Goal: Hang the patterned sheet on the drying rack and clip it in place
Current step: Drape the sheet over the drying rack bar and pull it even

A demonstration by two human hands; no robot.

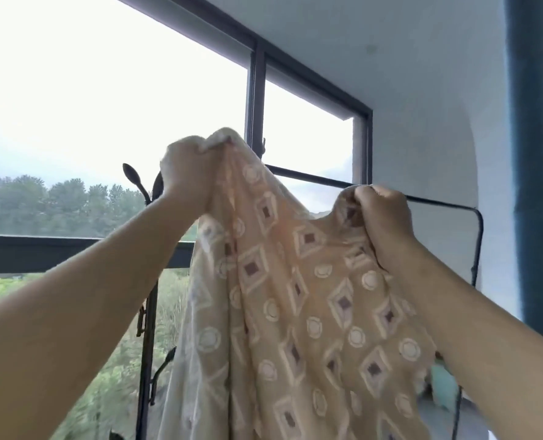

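The patterned sheet (pixel 295 296) is peach-coloured with white diamonds and circles and hangs down in front of me. My left hand (pixel 187 169) grips a bunched part of its top edge, raised above the rack's bar. My right hand (pixel 383 214) grips another part of the top edge, level with the bar. The drying rack (pixel 438 203) is a thin black metal frame; its top bar runs behind the sheet to a rounded corner at the right. The sheet hides most of the bar's left part. No clips are in view.
A large dark-framed window (pixel 256 90) stands right behind the rack, with trees outside. A black post with hooks (pixel 146 312) rises at the rack's left. A white wall and a blue curtain (pixel 540 154) are at the right. Something pale green (pixel 443 389) shows low right.
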